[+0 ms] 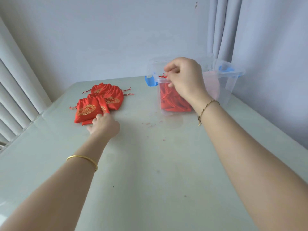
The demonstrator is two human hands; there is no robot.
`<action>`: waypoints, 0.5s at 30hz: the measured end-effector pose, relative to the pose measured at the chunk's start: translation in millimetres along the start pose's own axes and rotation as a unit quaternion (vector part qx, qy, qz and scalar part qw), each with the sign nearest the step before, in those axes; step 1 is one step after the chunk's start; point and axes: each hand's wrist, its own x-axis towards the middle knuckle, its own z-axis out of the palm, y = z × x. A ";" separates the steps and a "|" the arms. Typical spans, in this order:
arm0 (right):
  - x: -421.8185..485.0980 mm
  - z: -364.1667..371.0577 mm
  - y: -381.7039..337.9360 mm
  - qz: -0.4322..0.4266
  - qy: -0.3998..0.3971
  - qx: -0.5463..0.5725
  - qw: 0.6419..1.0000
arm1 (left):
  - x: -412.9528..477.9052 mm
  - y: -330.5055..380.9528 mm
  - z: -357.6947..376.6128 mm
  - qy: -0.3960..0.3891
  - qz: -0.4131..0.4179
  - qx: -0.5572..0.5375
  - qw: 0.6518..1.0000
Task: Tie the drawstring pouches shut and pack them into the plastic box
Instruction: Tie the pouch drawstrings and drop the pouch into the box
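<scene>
Seemingly a room in a home: a pale glass-topped table [150, 172] set into the corner of a bare bluish-white wall [108, 39], with pleated grey curtains [221, 30] hanging at the right

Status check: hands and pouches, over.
Left hand pinches front loose pouch. Right hand pinches drawstring over box, packed pouches inside. Nothing blocking.

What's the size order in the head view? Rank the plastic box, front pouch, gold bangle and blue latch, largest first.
1. plastic box
2. front pouch and gold bangle: similar span, and the bangle is nearer the camera, so unranked
3. blue latch
</scene>
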 end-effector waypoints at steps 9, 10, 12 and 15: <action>-55.9 43.1 7.6 0.053 -0.153 0.048 0.986 | -9.1 -15.0 -6.3 0.052 0.096 0.048 0.993; -58.4 45.8 10.1 0.062 -0.161 0.048 0.984 | -11.3 -14.7 -7.0 0.055 0.113 0.036 0.991; -62.4 49.4 15.3 0.074 -0.176 0.043 0.981 | -17.8 -12.2 -8.5 0.051 0.157 0.016 0.986; -66.9 53.1 20.8 0.094 -0.197 0.045 0.975 | -36.6 -4.0 -12.7 0.008 0.256 -0.038 0.966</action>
